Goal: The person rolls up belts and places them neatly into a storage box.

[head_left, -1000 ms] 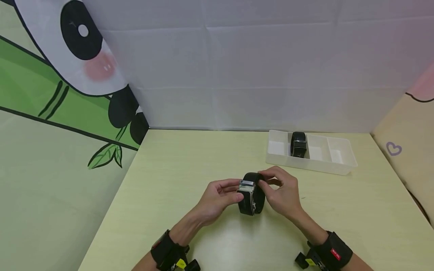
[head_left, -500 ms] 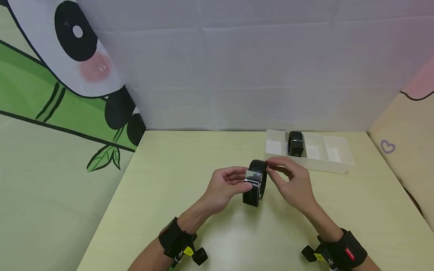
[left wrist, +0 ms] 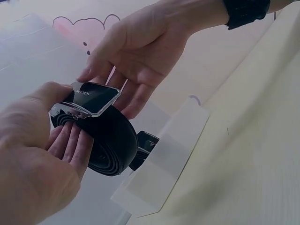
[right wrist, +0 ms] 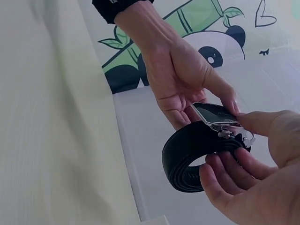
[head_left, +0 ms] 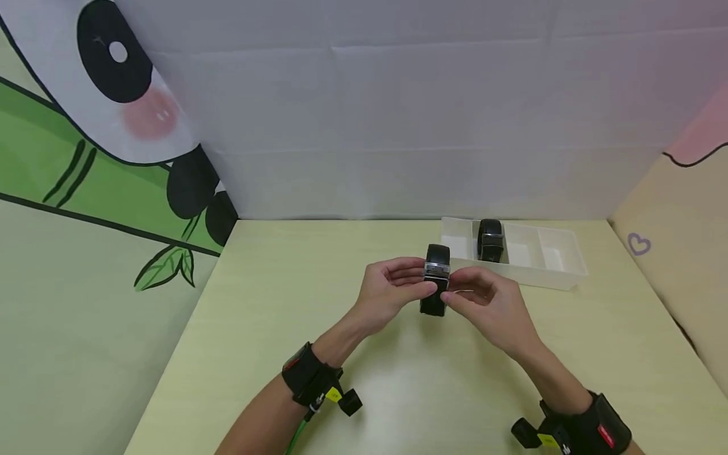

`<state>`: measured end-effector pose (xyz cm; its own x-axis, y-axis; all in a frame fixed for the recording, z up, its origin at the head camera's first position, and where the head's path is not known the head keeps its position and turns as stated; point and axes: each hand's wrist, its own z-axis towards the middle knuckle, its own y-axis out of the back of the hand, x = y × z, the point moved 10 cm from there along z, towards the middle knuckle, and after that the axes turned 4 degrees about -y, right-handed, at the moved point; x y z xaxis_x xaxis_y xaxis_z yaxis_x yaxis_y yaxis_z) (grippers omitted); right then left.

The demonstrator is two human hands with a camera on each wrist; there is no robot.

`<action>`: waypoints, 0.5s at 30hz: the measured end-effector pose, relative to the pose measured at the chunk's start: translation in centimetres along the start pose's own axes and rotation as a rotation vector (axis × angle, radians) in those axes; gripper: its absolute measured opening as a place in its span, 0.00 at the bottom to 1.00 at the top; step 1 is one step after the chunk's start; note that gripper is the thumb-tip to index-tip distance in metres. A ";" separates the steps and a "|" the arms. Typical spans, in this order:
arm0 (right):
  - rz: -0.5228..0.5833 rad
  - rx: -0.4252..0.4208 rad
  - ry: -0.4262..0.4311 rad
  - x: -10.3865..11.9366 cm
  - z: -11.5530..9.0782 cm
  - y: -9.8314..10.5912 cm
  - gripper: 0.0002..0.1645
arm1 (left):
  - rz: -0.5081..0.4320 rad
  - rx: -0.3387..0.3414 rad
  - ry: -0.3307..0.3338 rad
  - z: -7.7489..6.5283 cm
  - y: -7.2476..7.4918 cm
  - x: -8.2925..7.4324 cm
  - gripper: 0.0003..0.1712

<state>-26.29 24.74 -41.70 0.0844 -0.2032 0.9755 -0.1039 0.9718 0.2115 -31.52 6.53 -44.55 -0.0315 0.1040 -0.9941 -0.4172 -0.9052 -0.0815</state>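
A rolled black belt (head_left: 436,254) with a shiny silver-edged buckle (left wrist: 96,97) is held up over the table between both hands. My left hand (head_left: 385,296) grips it from the left, thumb on the buckle, and in the left wrist view its fingers reach into the roll. From the other side my right hand (head_left: 499,311) holds the belt; the right wrist view shows its thumb at the buckle's edge and its fingers curled under the coil (right wrist: 185,150). Another rolled black belt (head_left: 490,242) stands in a compartment of the white tray (head_left: 548,279) behind the right hand.
The divided tray sits near the table's back edge, right of centre. A pale wooden tabletop (head_left: 318,253) lies beneath the hands. A light cloth wall (head_left: 398,126) rises behind it, with panda-printed panels at the left.
Both hands have carried the belt up and slightly right, closer to the tray. The buckle face has turned more toward the head camera. The right hand has shifted its grip down to the buckle's side.
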 end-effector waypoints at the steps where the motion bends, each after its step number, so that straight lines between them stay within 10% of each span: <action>1: 0.010 -0.005 -0.009 -0.2 0.2 0.2 0.18 | 0.006 0.006 -0.004 0.2 -0.1 0.0 0.29; 15: 0.040 -0.069 -0.025 0.6 3.8 4.1 0.27 | 0.034 0.067 -0.074 5.7 -1.8 -1.4 0.32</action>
<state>-30.42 28.14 -40.04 0.0569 -0.1659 0.9845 -0.0380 0.9850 0.1681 -35.88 10.36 -42.58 -0.1131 0.1059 -0.9879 -0.4746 -0.8793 -0.0399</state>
